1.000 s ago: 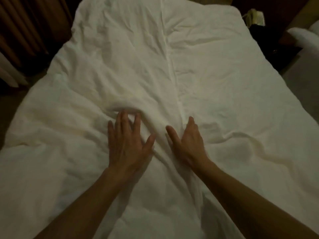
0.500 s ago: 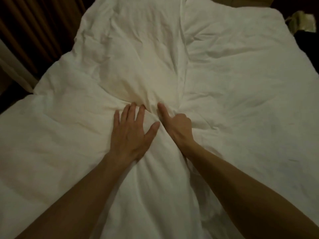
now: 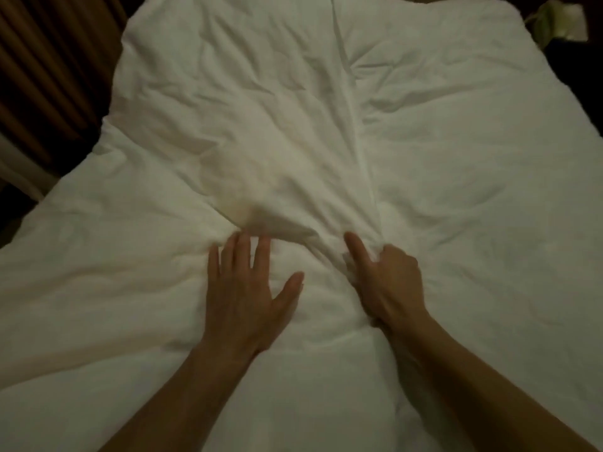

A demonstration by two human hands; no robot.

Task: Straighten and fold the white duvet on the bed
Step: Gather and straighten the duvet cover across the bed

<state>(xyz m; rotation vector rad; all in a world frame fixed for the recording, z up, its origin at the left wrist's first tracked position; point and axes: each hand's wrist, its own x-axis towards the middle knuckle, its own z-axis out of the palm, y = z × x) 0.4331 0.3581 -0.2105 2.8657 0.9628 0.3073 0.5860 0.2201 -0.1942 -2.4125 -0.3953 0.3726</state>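
My left hand (image 3: 243,298) presses flat, fingers spread; my right hand (image 3: 388,282) bunches the duvet (image 3: 293,125), which stretches lengthwise ahead.

A dimly lit bedroom is showing here: a wide bed (image 3: 571,132) is filling nearly the whole view, with a white duvet (image 3: 326,141) lying rumpled across it. Brown pleated curtains (image 3: 49,66) are hanging along the left side, and a pale object (image 3: 561,19) is sitting in the dark far right corner.
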